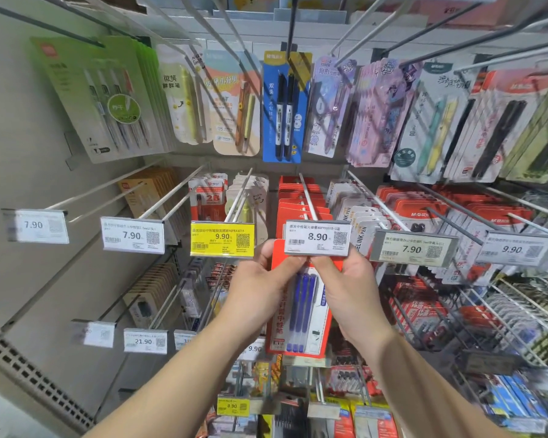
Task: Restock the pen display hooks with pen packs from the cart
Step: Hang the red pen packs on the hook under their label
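A red pen pack (pixel 301 314) with three blue pens hangs upright in front of me, its top edge just behind the 8.90 price tag (pixel 317 238). My left hand (pixel 261 279) pinches its upper left corner and my right hand (pixel 345 279) pinches its upper right corner. The tag caps a white double hook (pixel 307 200) that carries several matching red packs (pixel 301 197) further back. Whether the pack's hole is on the hook is hidden by the tag. The cart is out of view.
Neighbouring hooks stick out with tags: yellow 9.90 (pixel 222 240) to the left, 7.90 (pixel 413 248) to the right. Blue marker pack (pixel 283 109) hangs above. More hooks and packs crowd below and to the right. A bare grey panel (pixel 29 279) lies left.
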Demonstrator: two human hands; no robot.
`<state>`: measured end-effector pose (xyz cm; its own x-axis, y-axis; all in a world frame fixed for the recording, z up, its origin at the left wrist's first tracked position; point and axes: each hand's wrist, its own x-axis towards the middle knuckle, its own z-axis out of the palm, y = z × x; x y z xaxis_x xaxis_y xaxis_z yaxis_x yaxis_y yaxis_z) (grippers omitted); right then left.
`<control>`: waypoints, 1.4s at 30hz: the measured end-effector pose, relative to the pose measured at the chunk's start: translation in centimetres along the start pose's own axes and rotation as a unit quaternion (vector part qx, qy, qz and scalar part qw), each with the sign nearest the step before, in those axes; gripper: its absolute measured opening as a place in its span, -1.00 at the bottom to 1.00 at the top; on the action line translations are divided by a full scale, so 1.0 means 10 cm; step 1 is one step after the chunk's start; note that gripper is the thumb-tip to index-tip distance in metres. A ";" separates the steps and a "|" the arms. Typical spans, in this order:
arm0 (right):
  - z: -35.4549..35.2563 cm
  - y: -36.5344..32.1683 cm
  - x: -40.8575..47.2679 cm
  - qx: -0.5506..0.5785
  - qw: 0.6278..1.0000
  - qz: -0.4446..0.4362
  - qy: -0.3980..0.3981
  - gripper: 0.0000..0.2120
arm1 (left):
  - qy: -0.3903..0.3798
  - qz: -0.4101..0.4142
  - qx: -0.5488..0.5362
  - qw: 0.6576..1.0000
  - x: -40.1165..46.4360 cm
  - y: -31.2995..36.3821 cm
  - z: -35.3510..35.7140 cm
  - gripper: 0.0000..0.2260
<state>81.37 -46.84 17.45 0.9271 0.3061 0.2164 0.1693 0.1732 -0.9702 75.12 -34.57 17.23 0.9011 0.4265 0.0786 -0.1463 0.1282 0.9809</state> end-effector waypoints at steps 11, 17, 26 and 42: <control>-0.02 -0.01 0.15 0.046 0.996 0.077 -0.002 -0.73 | 0.034 -0.043 -0.004 0.999 0.10 -0.01 0.16 -0.85; -0.10 0.12 0.17 0.028 0.996 0.088 0.014 -0.73 | 0.060 -0.031 0.034 0.997 0.25 -0.08 0.09 -0.79; -0.10 0.15 0.31 -0.083 0.991 0.083 0.064 -0.84 | 0.013 0.020 0.097 0.995 0.51 -0.18 -0.09 -0.86; 0.00 0.09 0.39 -0.141 0.989 0.011 0.050 -0.65 | 0.034 0.003 0.095 0.995 0.86 -0.18 -0.09 -0.92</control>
<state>85.11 -45.51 17.43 0.9576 0.2104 0.1970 0.2223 -0.1043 -0.9694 82.80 -30.35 15.97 0.8693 0.4879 0.0791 -0.0665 -0.0432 0.9969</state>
